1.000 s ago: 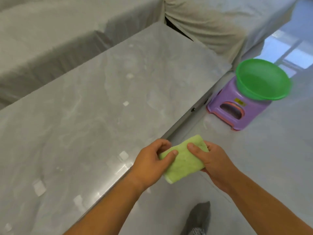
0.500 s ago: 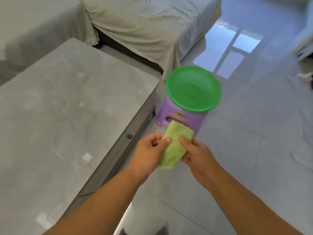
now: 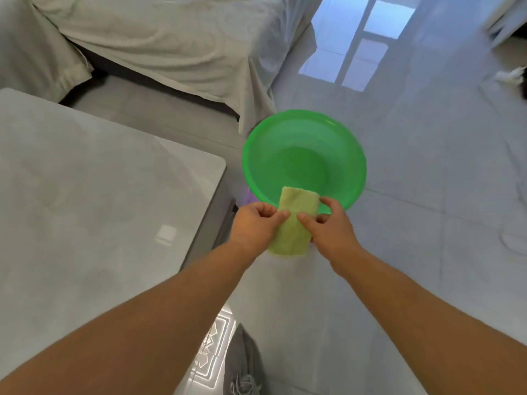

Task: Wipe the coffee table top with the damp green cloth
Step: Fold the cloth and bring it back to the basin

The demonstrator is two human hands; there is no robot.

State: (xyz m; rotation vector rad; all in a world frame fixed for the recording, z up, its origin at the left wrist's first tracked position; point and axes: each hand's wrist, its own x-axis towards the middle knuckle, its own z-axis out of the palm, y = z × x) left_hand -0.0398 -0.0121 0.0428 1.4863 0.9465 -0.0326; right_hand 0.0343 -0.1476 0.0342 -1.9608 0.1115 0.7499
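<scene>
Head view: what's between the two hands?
A folded light-green cloth, pinched on either side by the left hand and right hand, in front of the near rim of the round green plastic basin. Shown in the head view.

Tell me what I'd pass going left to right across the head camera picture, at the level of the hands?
coffee table → left hand → green cloth, gripped by both hands → right hand → floor

The basin (image 3: 285,143) hides most of the purple stool (image 3: 250,198); the coffee table (image 3: 85,195) is cut off left, the shoe (image 3: 245,366) near.
</scene>
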